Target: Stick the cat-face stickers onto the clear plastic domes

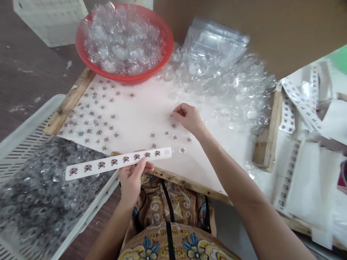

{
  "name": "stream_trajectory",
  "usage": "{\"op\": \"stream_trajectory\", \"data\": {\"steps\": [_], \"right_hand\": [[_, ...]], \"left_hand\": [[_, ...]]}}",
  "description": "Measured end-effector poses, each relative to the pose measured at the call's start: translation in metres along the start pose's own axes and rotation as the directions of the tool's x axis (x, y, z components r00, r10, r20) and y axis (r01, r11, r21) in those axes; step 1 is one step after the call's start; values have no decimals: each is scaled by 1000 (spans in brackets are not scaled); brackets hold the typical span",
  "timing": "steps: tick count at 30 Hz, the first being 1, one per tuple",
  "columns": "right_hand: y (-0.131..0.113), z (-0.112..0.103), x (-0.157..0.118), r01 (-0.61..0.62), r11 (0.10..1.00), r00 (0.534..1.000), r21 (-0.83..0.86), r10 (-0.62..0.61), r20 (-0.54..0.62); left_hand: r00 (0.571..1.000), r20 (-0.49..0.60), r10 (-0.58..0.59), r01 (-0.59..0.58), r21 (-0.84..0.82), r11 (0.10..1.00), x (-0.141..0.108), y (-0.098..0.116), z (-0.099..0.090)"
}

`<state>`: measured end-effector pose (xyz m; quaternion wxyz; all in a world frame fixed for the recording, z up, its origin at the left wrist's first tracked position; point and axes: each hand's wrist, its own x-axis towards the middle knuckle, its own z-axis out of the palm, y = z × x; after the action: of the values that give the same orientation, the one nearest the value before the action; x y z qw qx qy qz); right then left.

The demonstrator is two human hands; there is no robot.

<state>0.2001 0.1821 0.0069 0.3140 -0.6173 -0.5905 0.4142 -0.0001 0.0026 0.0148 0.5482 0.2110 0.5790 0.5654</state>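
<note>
My left hand [135, 173] grips a white sticker strip [108, 163] printed with several small animal-face stickers; the spot at its right end has no picture. My right hand [187, 116] is over the middle of the white board [143, 115], thumb and forefinger pinched at a small sticker piece [171, 115] on the surface. Several small clear pieces bearing the same picture lie just below my right hand, and many more cover the board's left side. Whether the pinched fingers hold the piece or only touch it is hard to tell.
A red basin [168, 54] of clear pieces stands at the back. Loose clear pieces [230, 86] and plastic bags [214, 43] lie at the back right. A white basket [29, 115] of clear pieces sits at left. More sticker strips [288, 177] lie right, beyond the wooden edge [272, 133].
</note>
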Motion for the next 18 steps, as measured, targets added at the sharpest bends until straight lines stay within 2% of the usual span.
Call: {"op": "stream_trajectory", "data": {"steps": [6,10,14,18], "right_hand": [[4,6,9,-8,995,1000,-102,6,-19],[2,11,4,80,973,996,-214,-86,-16],[-4,22,-1,167,903,980,-396,-195,-31],[-9,32,-1,189,835,975,-517,-221,-2]], "left_hand": [[1000,14,1,-1,15,1000,0,1,0],[1000,14,2,-2,28,1000,0,0,-1],[1000,21,-4,3,38,999,0,-2,-1],[1000,9,7,-7,41,999,0,-3,-2]]}}
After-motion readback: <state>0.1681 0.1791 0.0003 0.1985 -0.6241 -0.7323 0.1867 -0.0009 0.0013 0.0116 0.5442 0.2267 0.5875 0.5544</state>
